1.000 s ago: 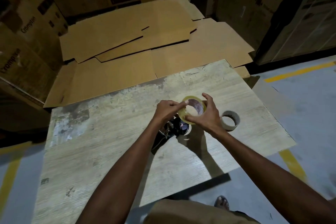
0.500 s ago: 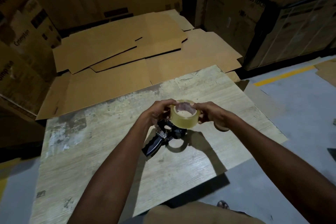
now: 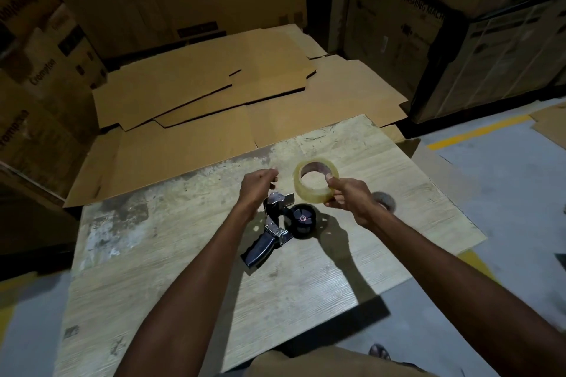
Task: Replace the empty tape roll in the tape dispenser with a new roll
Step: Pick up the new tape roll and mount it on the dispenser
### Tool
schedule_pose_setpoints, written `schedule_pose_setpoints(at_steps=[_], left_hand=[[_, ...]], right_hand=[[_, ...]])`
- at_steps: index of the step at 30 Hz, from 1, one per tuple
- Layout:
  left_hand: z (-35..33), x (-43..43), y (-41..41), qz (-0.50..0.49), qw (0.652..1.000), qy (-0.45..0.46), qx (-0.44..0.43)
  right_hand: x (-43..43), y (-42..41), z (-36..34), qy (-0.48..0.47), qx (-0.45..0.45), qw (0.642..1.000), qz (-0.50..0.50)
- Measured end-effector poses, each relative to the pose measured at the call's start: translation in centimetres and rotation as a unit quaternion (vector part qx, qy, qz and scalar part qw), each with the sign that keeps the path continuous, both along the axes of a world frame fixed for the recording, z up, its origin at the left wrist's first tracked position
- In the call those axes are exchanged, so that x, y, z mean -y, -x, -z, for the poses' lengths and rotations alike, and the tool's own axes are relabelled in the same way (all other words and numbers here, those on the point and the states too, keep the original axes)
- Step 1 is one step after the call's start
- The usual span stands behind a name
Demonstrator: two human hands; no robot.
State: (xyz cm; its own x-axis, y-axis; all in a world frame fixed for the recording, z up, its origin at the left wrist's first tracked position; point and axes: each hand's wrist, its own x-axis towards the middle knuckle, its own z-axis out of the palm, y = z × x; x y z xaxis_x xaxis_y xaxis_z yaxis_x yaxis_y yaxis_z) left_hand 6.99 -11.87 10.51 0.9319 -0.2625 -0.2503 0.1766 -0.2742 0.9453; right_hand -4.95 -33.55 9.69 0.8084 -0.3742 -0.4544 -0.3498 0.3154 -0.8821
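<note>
Tape roll [image 3: 316,180], new and clear with a wide core opening, is held above the table [image 3: 183,269] at its far-centre area, tilted so the opening faces up and toward the camera. The right hand [image 3: 349,197] pinches the near-right rim of the roll, thumb on the upper edge and fingers under the lower edge. The left hand [image 3: 257,187] is just left of the roll and apart from it, its fingers curled together in a loose fist; motion blur hides the fingertips, so whether they pinch a tape end cannot be told.

Tape dispenser [image 3: 280,226] lies on its side on the table, directly below and between the two hands. Its black handle [image 3: 260,251] points toward the near-left, its metal frame sits in the middle, and its black roll hub [image 3: 302,220] is bare and faces up, to the right of the frame.

An empty tape core [image 3: 384,200] lies flat on the table just right of the right hand and is partly hidden by the wrist.

Flattened cardboard sheets [image 3: 214,95] lie on the floor beyond the far table edge. Stacked cartons [image 3: 428,9] stand behind them.
</note>
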Motion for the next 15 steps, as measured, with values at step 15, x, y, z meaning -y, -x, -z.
schedule_pose_setpoints(at_steps=[15], left_hand=[[3.1, -1.2, 1.5, 0.15, 0.968, -0.099, 0.177]], right_hand=[[-0.7, -0.4, 1.7, 0.069, -0.018, 0.997, -0.006]])
